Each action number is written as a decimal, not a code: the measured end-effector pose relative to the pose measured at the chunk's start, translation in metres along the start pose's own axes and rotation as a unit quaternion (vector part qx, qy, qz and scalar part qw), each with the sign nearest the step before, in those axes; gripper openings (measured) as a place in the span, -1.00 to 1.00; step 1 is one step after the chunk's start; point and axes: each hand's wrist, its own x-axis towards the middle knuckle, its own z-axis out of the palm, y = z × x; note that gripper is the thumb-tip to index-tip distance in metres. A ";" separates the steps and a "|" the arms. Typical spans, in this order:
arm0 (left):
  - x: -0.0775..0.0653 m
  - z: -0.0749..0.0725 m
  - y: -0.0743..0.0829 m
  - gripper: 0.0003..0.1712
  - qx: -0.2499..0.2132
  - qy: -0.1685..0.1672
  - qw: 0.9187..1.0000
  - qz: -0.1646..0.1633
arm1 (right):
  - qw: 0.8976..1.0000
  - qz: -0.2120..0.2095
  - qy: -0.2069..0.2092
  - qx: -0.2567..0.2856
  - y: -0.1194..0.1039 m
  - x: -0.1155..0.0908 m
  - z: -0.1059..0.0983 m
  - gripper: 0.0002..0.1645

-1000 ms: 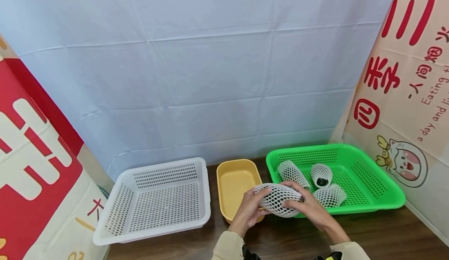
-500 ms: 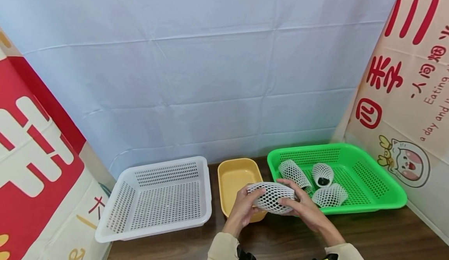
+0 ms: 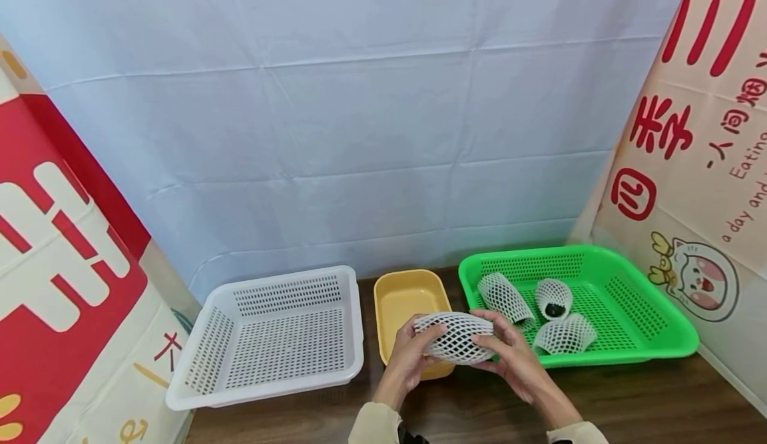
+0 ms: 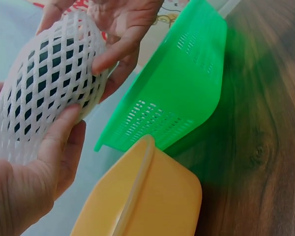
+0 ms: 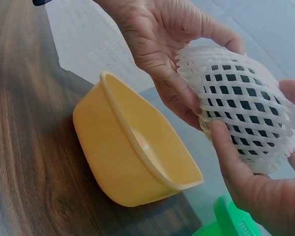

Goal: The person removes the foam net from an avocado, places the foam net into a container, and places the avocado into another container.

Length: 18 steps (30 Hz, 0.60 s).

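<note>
Between my two hands is a white foam net sleeve (image 3: pixel 458 339), its mesh stretched round a dark, rounded thing (image 4: pixel 54 69) whose kind I cannot tell. My left hand (image 3: pixel 409 354) grips the sleeve's left end, thumb on top. At the other end my right hand (image 3: pixel 509 354) holds it, with the thumb pressed on the near side. They hold it in front of the yellow bin (image 3: pixel 395 311), above the table. In the right wrist view the dark surface (image 5: pixel 243 105) shows through the mesh.
The green basket (image 3: pixel 599 357) at right holds several more net sleeves (image 3: pixel 500 297); one (image 3: pixel 552 294) shows something black at its opening. A white basket (image 3: pixel 263 394) stands at left. Wood tabletop (image 3: pixel 659 404) lies in front, with a pale cloth (image 3: pixel 359 131) behind.
Both hands have shifted a little left with the net sleeve, from beside the green basket to in front of the yellow bin. Both keep their hold on it.
</note>
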 end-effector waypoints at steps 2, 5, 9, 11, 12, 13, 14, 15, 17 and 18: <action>-0.001 -0.002 0.000 -0.56 0.002 -0.001 1.000 0.000 | 1.000 -0.001 -0.006 -0.002 0.001 0.000 0.001 -0.37; -0.003 -0.006 -0.001 -0.55 -0.001 -0.014 1.000 -0.002 | 1.000 0.002 -0.006 -0.002 0.002 -0.001 0.003 -0.38; -0.006 -0.011 0.001 -0.55 0.012 -0.029 0.999 -0.007 | 1.000 0.005 -0.014 -0.005 0.003 -0.002 0.005 -0.37; -0.008 -0.012 0.003 -0.55 0.023 -0.029 0.999 -0.008 | 1.000 0.002 -0.024 -0.006 0.003 -0.002 0.006 -0.37; -0.008 -0.013 0.003 -0.55 0.027 -0.029 0.999 -0.008 | 1.000 -0.001 -0.029 -0.006 0.003 -0.002 0.006 -0.37; -0.009 -0.014 0.004 -0.55 0.029 -0.028 0.999 -0.008 | 0.999 -0.003 -0.034 -0.006 0.004 -0.003 0.007 -0.37; -0.010 -0.014 0.005 -0.55 0.029 -0.029 0.999 -0.007 | 0.999 -0.006 -0.039 -0.006 0.003 -0.002 0.007 -0.37; -0.011 -0.014 0.006 -0.55 0.029 -0.029 0.999 -0.007 | 0.999 -0.008 -0.043 -0.007 0.004 -0.002 0.007 -0.37; -0.013 -0.015 0.008 -0.54 0.025 -0.033 0.999 -0.006 | 0.998 -0.015 -0.052 -0.009 0.004 -0.003 0.008 -0.38; -0.014 -0.015 0.009 -0.54 0.025 -0.035 0.999 -0.003 | 0.998 -0.019 -0.058 -0.010 0.004 -0.003 0.008 -0.39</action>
